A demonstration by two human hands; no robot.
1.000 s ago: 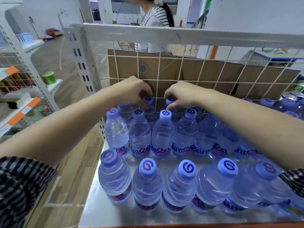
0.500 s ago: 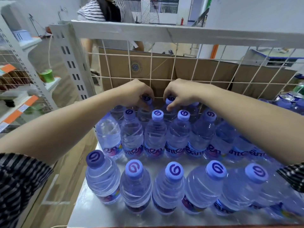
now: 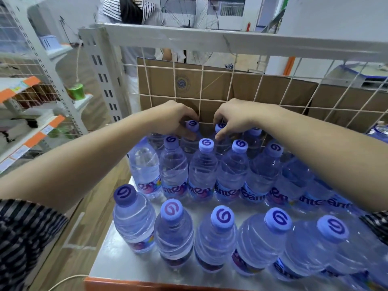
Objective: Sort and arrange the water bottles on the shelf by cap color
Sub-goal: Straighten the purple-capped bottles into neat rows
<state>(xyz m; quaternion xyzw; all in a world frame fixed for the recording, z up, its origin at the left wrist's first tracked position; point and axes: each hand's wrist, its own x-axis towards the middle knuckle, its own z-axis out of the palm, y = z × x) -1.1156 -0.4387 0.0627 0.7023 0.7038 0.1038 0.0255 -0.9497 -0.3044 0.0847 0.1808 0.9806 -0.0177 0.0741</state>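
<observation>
Clear water bottles with lilac-blue caps stand in rows on a metal shelf (image 3: 117, 257). A front row (image 3: 222, 240) of several bottles is nearest me, and a middle row (image 3: 202, 169) stands behind it. At the back, against the wire grid, my left hand (image 3: 174, 120) grips the neck of a back-row bottle (image 3: 192, 126). Beside it, my right hand (image 3: 233, 117) grips the neck of the neighbouring back-row bottle (image 3: 220, 127). Both bottles are upright, and the hands hide most of them.
A white wire grid (image 3: 201, 85) with cardboard (image 3: 262, 91) behind it closes the shelf's back. A white upright post (image 3: 102, 80) stands at the left. Another shelving unit (image 3: 31, 114) is further left. A person in a striped top (image 3: 134, 11) stands beyond the shelf.
Both hands stay on the two back-row bottle necks. My view has shifted so the bottles sit further left in frame, and the person behind has walked to the left.
</observation>
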